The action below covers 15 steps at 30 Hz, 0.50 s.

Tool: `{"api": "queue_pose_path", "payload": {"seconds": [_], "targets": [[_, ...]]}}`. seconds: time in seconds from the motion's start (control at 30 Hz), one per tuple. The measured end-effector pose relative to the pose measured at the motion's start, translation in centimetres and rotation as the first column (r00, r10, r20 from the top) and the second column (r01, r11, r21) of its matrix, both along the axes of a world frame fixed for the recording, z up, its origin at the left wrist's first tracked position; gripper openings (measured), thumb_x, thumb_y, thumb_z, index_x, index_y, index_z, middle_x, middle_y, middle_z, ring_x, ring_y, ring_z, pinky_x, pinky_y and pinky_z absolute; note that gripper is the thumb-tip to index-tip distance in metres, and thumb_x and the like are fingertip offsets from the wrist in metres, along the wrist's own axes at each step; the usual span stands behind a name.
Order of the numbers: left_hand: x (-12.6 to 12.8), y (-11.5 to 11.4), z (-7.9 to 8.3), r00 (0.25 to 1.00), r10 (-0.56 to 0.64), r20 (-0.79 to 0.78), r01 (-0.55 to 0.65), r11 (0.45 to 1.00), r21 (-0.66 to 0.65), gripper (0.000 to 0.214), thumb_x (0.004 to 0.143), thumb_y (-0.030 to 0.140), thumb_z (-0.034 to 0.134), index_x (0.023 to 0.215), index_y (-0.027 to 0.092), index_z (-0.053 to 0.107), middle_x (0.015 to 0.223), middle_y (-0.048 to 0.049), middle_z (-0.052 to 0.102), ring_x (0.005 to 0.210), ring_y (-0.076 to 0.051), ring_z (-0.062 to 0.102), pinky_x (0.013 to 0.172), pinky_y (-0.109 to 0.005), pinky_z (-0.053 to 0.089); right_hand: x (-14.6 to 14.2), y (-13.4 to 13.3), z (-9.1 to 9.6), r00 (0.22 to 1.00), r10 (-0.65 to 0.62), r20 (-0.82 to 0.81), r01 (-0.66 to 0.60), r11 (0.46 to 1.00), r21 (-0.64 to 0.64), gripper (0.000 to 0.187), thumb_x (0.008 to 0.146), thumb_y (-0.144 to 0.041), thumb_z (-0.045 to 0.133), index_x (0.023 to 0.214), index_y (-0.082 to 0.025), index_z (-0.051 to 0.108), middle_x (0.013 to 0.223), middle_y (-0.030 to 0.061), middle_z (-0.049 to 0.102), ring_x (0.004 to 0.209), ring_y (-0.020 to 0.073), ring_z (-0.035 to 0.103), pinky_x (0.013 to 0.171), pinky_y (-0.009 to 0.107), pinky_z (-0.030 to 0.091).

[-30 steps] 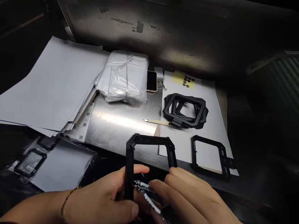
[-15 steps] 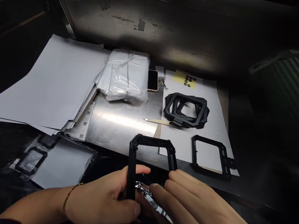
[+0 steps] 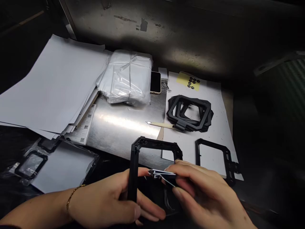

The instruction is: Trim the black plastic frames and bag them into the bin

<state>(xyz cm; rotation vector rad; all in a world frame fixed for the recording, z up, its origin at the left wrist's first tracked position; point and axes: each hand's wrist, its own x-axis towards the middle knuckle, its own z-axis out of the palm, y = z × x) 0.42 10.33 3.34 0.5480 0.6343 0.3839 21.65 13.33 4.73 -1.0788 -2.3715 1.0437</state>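
My left hand grips the black frame by the desk's near edge | right hand pinches the metal clipper | slipping could nip me: its tip adjoins my left hand

Black angular frame, silver clippers, both held

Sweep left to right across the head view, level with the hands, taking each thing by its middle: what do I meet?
Bagged black frame → gold bracelet → left hand → clipper-like metal tool → right hand.
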Motion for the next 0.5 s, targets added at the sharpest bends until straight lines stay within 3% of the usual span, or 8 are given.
{"api": "queue_pose_path", "payload": {"seconds": [0.07, 0.23, 0.33, 0.5], "targets": [[0.0, 0.0, 0.0, 1.0, -0.008, 0.011, 0.008, 1.0, 0.004, 0.044, 0.076, 0.019, 0.053, 0.117, 0.02, 0.039, 0.105, -0.0109, 0.063, 0.101, -0.023, 0.056, 0.081, -0.037, 0.043, -0.2, -0.4, -0.1, 0.999, 0.042, 0.029, -0.044, 0.997, 0.057, 0.019, 0.078, -0.024, 0.051, 0.097, -0.021, 0.048, 0.056, -0.0046, 0.045, 0.049, 0.0088, 0.049, 0.049, 0.018, 0.044], [-0.1, 0.1, 0.1, 0.999, -0.042, -0.012, 0.043, 0.996, 0.075, 0.041, 0.076, 0.01, 0.048, 0.114, 0.022, 0.042, 0.103, -0.0045, 0.064, 0.097, -0.018, 0.057, 0.078, -0.031, 0.043, -1.5, -1.1, 0.6, 0.999, -0.04, 0.017, 0.036, 0.976, 0.213, 0.015, 0.072, -0.021, 0.051, 0.087, -0.021, 0.05, 0.061, -0.0016, 0.051, 0.057, 0.0117, 0.054, 0.052, 0.019, 0.047], [-0.1, 0.0, 0.1, 0.998, -0.049, 0.033, 0.046, 0.996, 0.08, 0.05, 0.077, 0.004, 0.044, 0.12, 0.026, 0.034, 0.103, -0.0009, 0.064, 0.097, -0.015, 0.056, 0.08, -0.028, 0.042, -2.1, -0.6, 1.0, 1.0, 0.02, 0.003, -0.02, 0.956, 0.293, 0.01, 0.07, -0.019, 0.052, 0.079, -0.021, 0.05, 0.055, -0.0032, 0.05, 0.052, 0.0106, 0.053, 0.045, 0.017, 0.044], [0.0, 0.0, 0.3, 0.998, -0.058, 0.032, 0.056, 0.996, 0.07, 0.043, 0.075, 0.0, 0.04, 0.109, 0.025, 0.044, 0.101, -0.0001, 0.065, 0.096, -0.015, 0.057, 0.077, -0.026, 0.043, -2.6, 0.2, 1.8, 0.996, 0.021, 0.092, -0.053, 0.933, 0.355, 0.004, 0.071, -0.017, 0.051, 0.069, -0.021, 0.052, 0.053, -0.0036, 0.051, 0.046, 0.0093, 0.051, 0.042, 0.018, 0.043]]}}
